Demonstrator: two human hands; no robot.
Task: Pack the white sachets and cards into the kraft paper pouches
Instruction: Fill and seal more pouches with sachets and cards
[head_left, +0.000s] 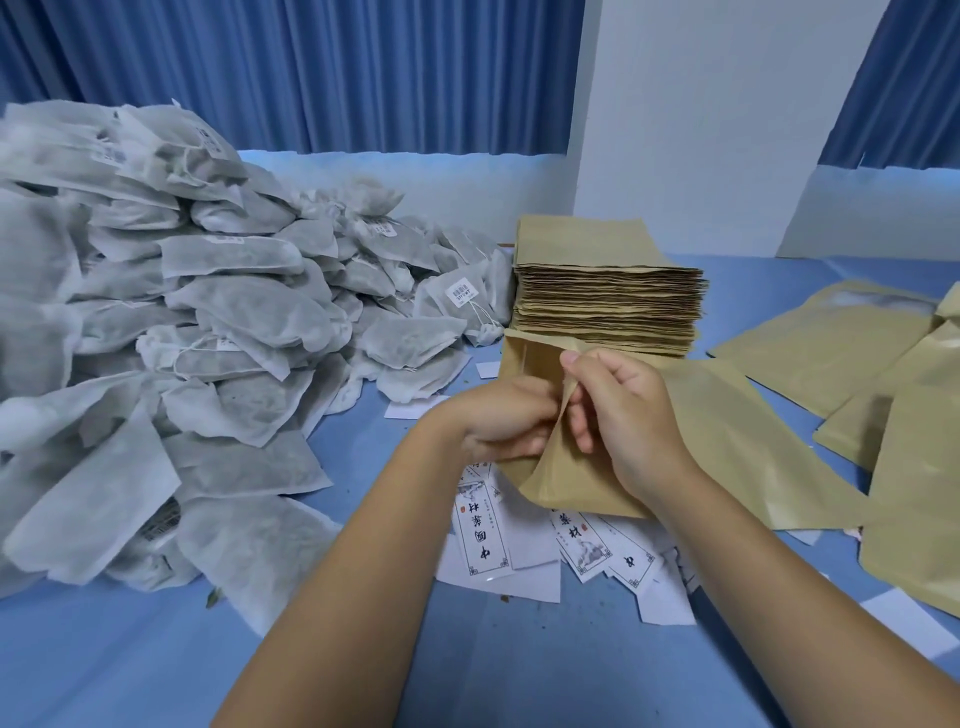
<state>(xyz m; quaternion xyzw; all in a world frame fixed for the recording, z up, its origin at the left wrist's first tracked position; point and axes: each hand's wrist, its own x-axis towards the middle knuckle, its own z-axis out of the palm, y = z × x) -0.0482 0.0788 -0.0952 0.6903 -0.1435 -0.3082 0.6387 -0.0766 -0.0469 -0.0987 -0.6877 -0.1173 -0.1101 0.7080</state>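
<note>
1. Pouch (727, 447): thin kraft paper, likely light and floppy, and it creases easily. Best taken at the mouth edges, one layer per hand.
2. Look: tan, matte, flat, with the mouth at its left end.
3. Where: held just above the cards (480, 535), in front of the stack (608, 296).
4. Left hand (501, 421) pinches one mouth layer and right hand (626, 415) pinches the other. Seemingly parting them.
5. Sachets (208, 312): soft white heap, left, apart from the pouch.

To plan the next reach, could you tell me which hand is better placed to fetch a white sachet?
Probably the left hand: the sachet pile lies on its side, while the right hand pinches the pouch mouth.
</note>
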